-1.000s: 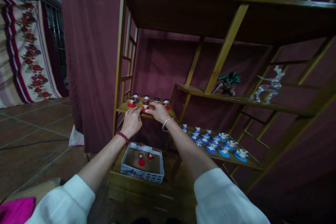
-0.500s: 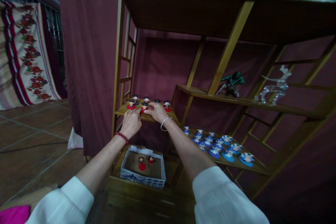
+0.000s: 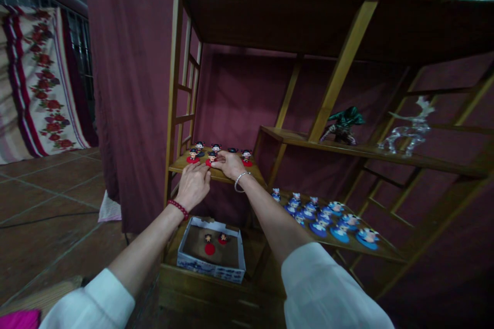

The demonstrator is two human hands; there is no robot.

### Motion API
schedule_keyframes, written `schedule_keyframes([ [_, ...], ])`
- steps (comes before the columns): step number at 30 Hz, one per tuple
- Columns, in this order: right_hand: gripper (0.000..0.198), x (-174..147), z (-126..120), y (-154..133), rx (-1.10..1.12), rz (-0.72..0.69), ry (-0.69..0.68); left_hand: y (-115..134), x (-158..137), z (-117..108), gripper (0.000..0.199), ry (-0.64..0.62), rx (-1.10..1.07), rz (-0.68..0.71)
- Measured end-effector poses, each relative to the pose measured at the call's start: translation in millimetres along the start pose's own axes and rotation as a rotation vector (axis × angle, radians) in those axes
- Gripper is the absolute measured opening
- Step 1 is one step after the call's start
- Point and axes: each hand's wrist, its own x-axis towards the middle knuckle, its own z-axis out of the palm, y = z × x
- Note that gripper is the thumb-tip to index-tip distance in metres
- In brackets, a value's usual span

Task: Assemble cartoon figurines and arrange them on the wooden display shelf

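Observation:
On the small upper-left shelf (image 3: 231, 175), my right hand (image 3: 230, 167) reaches in from the right and pinches the red base of a dark-haired figurine (image 3: 212, 158) at the front. My left hand (image 3: 194, 184) lies at the shelf's front edge, palm down, fingers reaching forward just below the figurines and holding nothing I can see. Left of the held one stands another red-based figurine (image 3: 193, 155). Behind it are two more dark-haired figures, and a red-based figurine (image 3: 246, 157) stands at the right. One more is partly hidden behind my right hand.
Below sits an open cardboard box (image 3: 210, 270) with a few red-based figurines inside. Several blue-and-white figurines (image 3: 320, 226) fill the lower right shelf. A clear deer figurine (image 3: 409, 131) and a green-cloaked figure (image 3: 343, 124) stand higher up. A wooden post (image 3: 343, 69) slants between shelves.
The held figurine has shifted very slightly left, with my right hand still on it. My left hand has stayed at the shelf edge with little movement. The view has tilted slightly.

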Motion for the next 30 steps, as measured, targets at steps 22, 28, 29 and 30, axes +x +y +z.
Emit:
schedule_keyframes([
  [22, 0.015, -3.7, -3.5, -15.7, -0.006, 0.029, -0.046, -1.9, 3.0, 8.2, 0.03, 0.035, 0.037, -0.012],
  [28, 0.013, -0.4, 0.8, -7.8, -0.005, 0.037, -0.063, -1.0, 4.7, 8.5, 0.03, 0.032, 0.043, -0.015],
  [29, 0.012, 0.3, 1.6, -6.3, -0.003, 0.038, -0.065, -0.7, 4.9, 8.5, 0.029, 0.031, 0.046, -0.018],
  [30, 0.012, 0.9, 2.4, -5.1, -0.001, 0.037, -0.068, -0.5, 5.1, 8.5, 0.029, 0.03, 0.049, -0.021],
])
